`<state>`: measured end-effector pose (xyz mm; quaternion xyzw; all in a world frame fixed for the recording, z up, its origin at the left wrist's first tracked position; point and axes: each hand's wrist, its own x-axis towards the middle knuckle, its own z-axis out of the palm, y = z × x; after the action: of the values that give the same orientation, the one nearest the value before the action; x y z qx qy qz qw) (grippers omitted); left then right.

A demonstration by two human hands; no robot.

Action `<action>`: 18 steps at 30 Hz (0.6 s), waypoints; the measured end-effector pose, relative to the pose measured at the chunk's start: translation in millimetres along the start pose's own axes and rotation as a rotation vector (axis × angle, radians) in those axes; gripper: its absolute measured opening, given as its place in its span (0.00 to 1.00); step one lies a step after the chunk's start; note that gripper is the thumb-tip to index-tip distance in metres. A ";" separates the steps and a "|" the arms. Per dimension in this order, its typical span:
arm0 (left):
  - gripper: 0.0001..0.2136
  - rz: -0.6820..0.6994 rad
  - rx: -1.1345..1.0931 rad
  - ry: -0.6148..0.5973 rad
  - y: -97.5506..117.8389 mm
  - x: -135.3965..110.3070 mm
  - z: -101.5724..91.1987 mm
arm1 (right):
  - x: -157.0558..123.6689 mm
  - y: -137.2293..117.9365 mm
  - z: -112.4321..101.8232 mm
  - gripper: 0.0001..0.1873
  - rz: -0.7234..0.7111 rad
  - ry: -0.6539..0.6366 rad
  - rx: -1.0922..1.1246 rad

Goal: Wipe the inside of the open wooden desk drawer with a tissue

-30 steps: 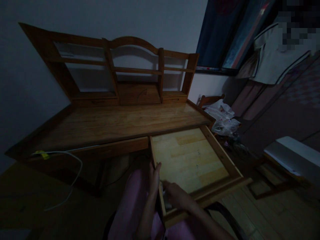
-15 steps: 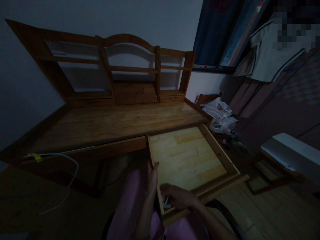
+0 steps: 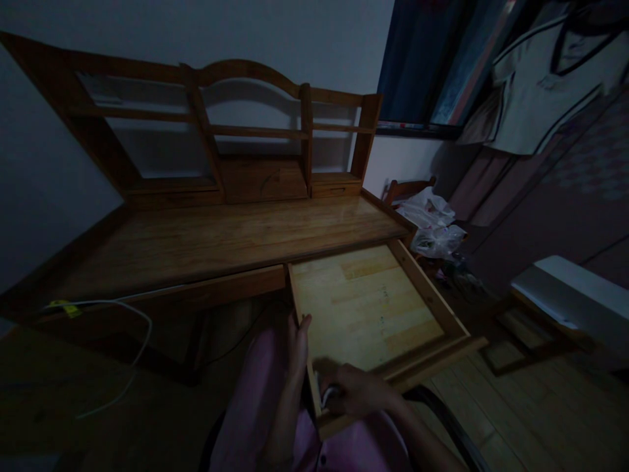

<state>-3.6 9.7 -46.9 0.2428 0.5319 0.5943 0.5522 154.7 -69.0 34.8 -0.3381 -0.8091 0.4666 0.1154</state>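
A pale wooden drawer (image 3: 363,295) is pulled out of the desk over my lap. My left hand (image 3: 297,351) is at its left side wall, thumb and fingers on either side of the edge. My right hand (image 3: 358,391) reaches into the near left corner of the drawer, its fingers curled down round a small white curved thing (image 3: 330,393). Dim light and the fingers hide most of that thing, so its kind is unclear. Small dark marks dot the drawer's bare bottom.
The wooden desk (image 3: 216,233) carries a shelf unit (image 3: 307,141) at its back. A white cable (image 3: 142,354) hangs off the left front edge. Plastic bags (image 3: 430,216) lie on a chair at the right, near a stool (image 3: 535,314) bearing a white boxy object (image 3: 570,288).
My right hand has shifted slightly within the drawer corner, and the white thing shows a more curved outline. My left hand stays at the side wall. The view has tilted a little.
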 end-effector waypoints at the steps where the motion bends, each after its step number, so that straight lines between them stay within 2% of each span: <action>1: 0.30 0.002 0.003 -0.002 -0.4 0.1 0.0 | 0.1 -0.6 -2.0 0.14 -0.004 -0.016 -0.005; 6: 0.29 0.007 0.011 -0.007 1.1 -1.1 0.6 | 0.9 -3.4 -1.5 0.24 0.059 -0.042 -0.018; 11: 0.28 0.047 0.007 -0.009 1.8 -0.3 0.9 | -2.0 -7.2 7.5 0.26 0.106 0.106 -0.018; 14: 0.27 0.056 0.014 -0.013 1.3 0.7 0.9 | -1.6 -9.6 7.1 0.27 0.107 0.111 0.053; 16: 0.27 0.043 0.021 -0.003 0.4 1.4 0.6 | 0.7 -10.2 6.0 0.26 0.175 0.141 0.111; 18: 0.28 0.031 0.035 0.009 -0.9 2.0 -0.1 | 3.6 -8.9 5.0 0.25 0.269 0.229 0.169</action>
<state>-3.9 11.3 -48.3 0.2581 0.5409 0.5946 0.5360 145.5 -73.0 39.0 -0.4831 -0.6961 0.5027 0.1710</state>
